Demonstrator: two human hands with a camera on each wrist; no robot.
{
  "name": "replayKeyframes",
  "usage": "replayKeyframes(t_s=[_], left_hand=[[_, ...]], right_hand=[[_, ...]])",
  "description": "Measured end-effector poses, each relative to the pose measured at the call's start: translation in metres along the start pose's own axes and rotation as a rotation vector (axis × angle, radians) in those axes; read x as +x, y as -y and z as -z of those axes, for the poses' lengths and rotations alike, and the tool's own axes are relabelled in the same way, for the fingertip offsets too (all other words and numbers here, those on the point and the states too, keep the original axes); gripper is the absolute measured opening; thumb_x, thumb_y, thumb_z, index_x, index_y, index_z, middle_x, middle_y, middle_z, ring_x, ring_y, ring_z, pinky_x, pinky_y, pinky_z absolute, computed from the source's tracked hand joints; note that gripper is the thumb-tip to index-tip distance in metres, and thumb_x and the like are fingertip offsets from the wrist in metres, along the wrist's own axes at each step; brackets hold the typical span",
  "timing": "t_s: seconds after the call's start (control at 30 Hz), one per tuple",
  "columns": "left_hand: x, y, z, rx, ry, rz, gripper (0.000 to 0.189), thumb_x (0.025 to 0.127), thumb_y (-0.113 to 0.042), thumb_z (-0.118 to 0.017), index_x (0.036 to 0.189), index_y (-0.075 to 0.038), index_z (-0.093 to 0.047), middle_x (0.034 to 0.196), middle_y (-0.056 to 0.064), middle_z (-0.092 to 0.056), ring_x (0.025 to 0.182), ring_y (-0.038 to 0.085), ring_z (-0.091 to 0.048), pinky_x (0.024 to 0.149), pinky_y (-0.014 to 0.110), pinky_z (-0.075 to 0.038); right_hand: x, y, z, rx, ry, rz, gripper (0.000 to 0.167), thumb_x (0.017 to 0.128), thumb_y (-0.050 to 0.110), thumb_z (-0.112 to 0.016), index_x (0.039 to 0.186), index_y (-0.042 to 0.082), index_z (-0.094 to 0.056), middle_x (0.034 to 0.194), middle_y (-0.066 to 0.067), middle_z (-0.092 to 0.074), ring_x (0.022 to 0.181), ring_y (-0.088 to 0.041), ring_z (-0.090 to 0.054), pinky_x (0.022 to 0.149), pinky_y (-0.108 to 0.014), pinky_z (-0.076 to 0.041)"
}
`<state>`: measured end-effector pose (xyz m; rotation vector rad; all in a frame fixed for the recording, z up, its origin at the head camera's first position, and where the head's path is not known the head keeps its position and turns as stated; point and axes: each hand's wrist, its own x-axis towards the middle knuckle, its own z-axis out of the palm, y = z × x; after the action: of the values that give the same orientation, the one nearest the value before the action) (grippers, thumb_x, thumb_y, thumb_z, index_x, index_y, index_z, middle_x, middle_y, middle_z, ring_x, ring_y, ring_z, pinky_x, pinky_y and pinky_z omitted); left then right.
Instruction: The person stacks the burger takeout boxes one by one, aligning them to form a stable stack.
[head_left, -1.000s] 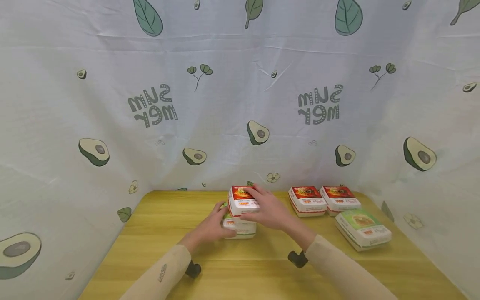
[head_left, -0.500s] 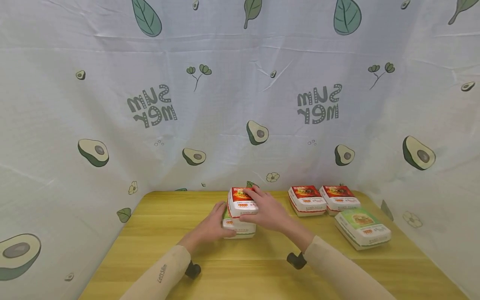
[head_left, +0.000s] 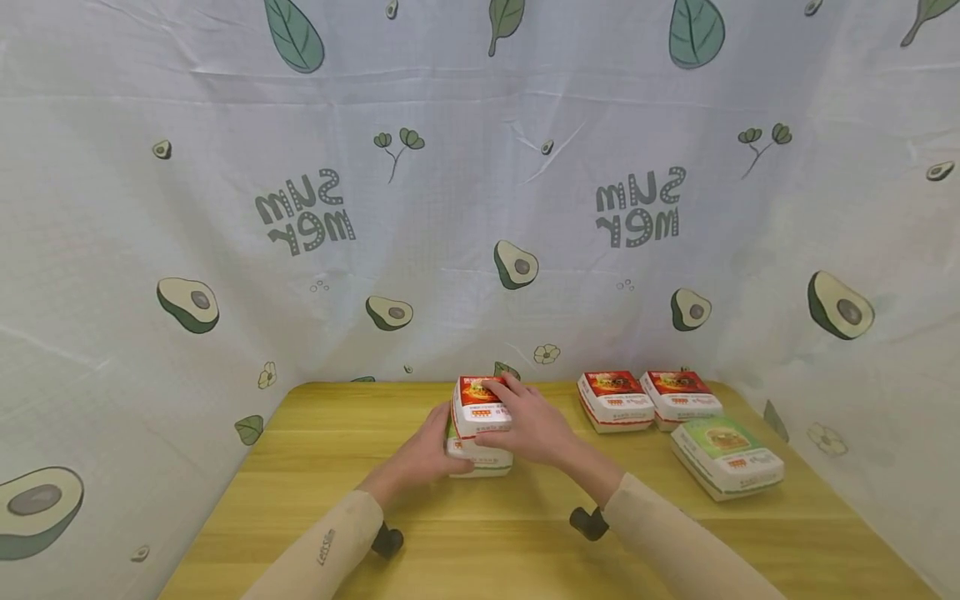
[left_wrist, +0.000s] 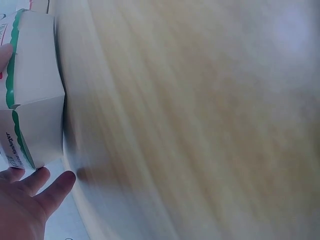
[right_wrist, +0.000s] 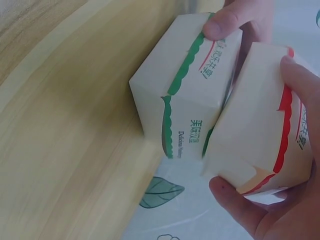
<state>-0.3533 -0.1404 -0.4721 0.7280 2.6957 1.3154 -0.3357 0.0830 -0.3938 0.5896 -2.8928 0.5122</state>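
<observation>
Two cream sleeves (head_left: 322,546) come in from the near edge, a dark wrist piece (head_left: 387,542) at each cuff. Left hand (head_left: 420,457) grips the green box (head_left: 491,461), thumb on its front, fingers round its left side; that box sits mid-table. Right hand (head_left: 532,427) pinches the red box (head_left: 480,419) above it, thumb on the front, fingers over the top. Change: red box has slid slightly left and dropped a touch, green box stayed put (tiny shift, easy to miss). Reads as fine positioning over the green box, I'd judge. Right wrist view has a wedge of gap between the two; can't tell if they fully meet. In the way: left-hand fingers right by the red box's left edge. Off to the right, a spare green-topped box (head_left: 731,462), then two red-topped boxes (head_left: 618,404) side by side behind it. Avocado-print curtain (head_left: 450,217) behind the table (head_left: 337,442).
</observation>
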Motion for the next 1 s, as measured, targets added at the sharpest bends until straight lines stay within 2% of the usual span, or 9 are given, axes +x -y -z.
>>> replayKeyframes(t_s=[0.6,0.83,1.0], left_hand=[[-0.003,0.001,-0.001,-0.029,-0.005,0.029,0.107,0.076,-0.033,-0.088,0.158,-0.025,-0.019,0.156,-0.003,-0.031,0.138,0.018,-0.039,0.116,0.052,-0.034],[-0.001,0.0,-0.001,-0.023,-0.002,0.001,0.106,0.077,-0.031,-0.087,0.158,-0.021,-0.019,0.156,0.002,-0.031,0.139,0.022,-0.039,0.115,0.054,-0.035],[0.0,-0.001,0.0,-0.039,0.0,0.002,0.107,0.077,-0.031,-0.088,0.158,-0.024,-0.019,0.156,-0.001,-0.032,0.139,0.02,-0.038,0.117,0.053,-0.033]], right_hand=[[-0.002,0.006,0.001,0.016,0.051,0.003,0.093,0.081,0.072,-0.068,0.157,0.031,-0.035,0.166,-0.009,-0.026,0.143,-0.04,-0.039,0.097,-0.062,-0.048],[0.0,0.002,0.004,0.034,0.094,-0.003,0.083,0.09,0.07,-0.057,0.159,0.031,-0.032,0.168,-0.008,-0.02,0.147,-0.044,-0.032,0.106,-0.065,-0.04],[0.001,0.002,0.009,0.077,0.124,0.015,0.067,0.102,0.058,-0.043,0.16,0.028,-0.03,0.168,-0.01,-0.018,0.147,-0.046,-0.029,0.109,-0.066,-0.035]])
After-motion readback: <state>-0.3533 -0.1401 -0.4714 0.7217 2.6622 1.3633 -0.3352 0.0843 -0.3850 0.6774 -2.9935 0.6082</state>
